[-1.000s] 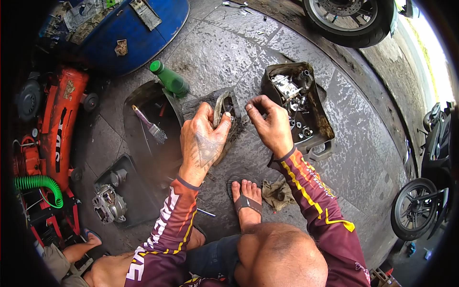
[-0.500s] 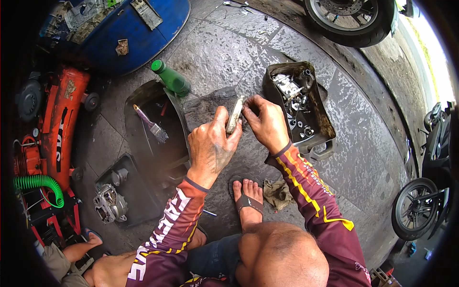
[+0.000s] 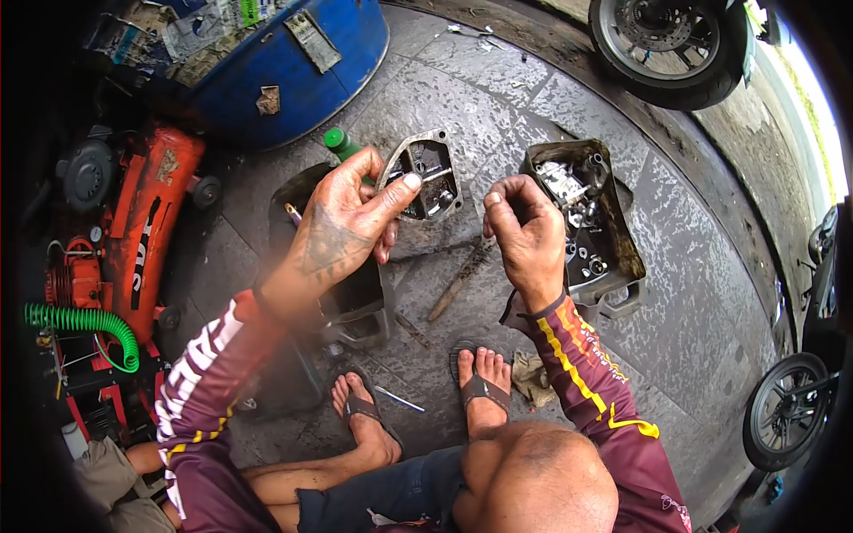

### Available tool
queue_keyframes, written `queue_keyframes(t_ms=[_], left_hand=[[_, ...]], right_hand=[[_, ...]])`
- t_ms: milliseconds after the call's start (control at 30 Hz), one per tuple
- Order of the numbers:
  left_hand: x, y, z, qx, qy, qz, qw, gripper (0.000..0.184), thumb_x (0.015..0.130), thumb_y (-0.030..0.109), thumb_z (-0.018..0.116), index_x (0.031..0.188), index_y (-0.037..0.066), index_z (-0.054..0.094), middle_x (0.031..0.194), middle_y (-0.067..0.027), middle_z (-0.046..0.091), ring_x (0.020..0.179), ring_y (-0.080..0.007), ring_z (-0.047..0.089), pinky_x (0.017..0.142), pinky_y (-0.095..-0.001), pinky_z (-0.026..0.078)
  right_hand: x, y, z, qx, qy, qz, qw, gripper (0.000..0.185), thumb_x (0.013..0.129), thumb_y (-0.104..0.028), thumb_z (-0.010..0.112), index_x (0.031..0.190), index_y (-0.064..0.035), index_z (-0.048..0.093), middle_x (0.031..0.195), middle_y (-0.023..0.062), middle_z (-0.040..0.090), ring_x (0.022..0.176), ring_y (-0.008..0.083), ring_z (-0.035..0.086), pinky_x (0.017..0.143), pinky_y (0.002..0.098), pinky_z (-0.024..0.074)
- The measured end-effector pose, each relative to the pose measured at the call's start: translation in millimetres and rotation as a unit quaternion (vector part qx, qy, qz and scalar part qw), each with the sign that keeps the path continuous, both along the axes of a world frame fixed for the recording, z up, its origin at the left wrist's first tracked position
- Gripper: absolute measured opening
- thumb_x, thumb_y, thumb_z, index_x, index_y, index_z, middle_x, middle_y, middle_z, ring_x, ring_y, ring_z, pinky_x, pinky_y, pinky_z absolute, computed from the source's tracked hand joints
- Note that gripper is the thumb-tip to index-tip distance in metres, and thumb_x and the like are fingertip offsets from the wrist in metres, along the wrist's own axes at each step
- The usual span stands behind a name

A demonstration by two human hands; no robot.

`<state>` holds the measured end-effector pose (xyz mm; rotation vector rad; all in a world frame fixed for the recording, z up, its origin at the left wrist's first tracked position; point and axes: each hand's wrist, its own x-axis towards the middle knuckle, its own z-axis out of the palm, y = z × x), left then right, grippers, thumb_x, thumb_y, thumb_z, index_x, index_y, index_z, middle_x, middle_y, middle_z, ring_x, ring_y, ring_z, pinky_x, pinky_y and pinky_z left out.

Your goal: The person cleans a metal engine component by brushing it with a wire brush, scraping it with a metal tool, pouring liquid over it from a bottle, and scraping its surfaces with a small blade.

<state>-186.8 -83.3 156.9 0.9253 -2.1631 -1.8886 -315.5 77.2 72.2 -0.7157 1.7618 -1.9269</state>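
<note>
Metal cover (image 3: pixel 435 177), long axis unclear, faces hollow-side up, left hand (image 3: pixel 348 217) gripping, right hand (image 3: pixel 531 238) curled, contents unclear.

The cover (image 3: pixel 437 173) looks like dull, grimy metal, the rag (image 3: pixel 531 380) matt, rough cloth.

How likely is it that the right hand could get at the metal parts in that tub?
Probably yes: the right hand appears close to the tub, whose top is open, and nothing seems to cover the metal parts. The hand's height is hard to judge.
</note>
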Motion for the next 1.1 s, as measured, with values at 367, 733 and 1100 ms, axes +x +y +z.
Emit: queue_keyframes(t_ms=[367,733,1100], left_hand=[[122,-25,61,0.034,-0.051,0.049,0.997,0.026,0.099,0.03,0.058,0.1,0.006,0.048,0.07,-0.0052,0.062,0.042,-0.0076,0.054,0.039,-0.0195,0.043],[215,16,-101,0.471,0.347,0.282,0.76,0.045,0.093,0.025,0.057,0.13,-0.001,0.056,0.131,-0.0234,0.058,0.116,-0.0401,0.057,0.096,-0.0537,0.049],[219,16,-109,0.468,0.402,0.306,0.725,0.061,0.1,0.05,0.047,0.146,0.01,0.043,0.15,-0.0312,0.036,0.132,-0.0446,0.043,0.107,-0.0545,0.041]], right_hand=[[41,-16,-13,0.045,0.13,0.061,0.989,0.017,0.089,-0.008,0.068,0.104,0.0003,0.067,0.094,0.0109,0.068,0.081,0.0186,0.064,0.079,0.0325,0.0501],[44,109,-82,0.324,0.117,0.145,0.927,0.017,0.091,-0.011,0.067,0.104,-0.0003,0.066,0.081,0.0129,0.069,0.068,0.0148,0.066,0.064,0.0287,0.0506],[190,71,-110,0.29,0.293,0.533,0.739,0.029,0.086,-0.031,0.07,0.1,-0.0063,0.064,0.091,0.0129,0.067,0.082,0.0336,0.07,0.069,0.0425,0.056]])
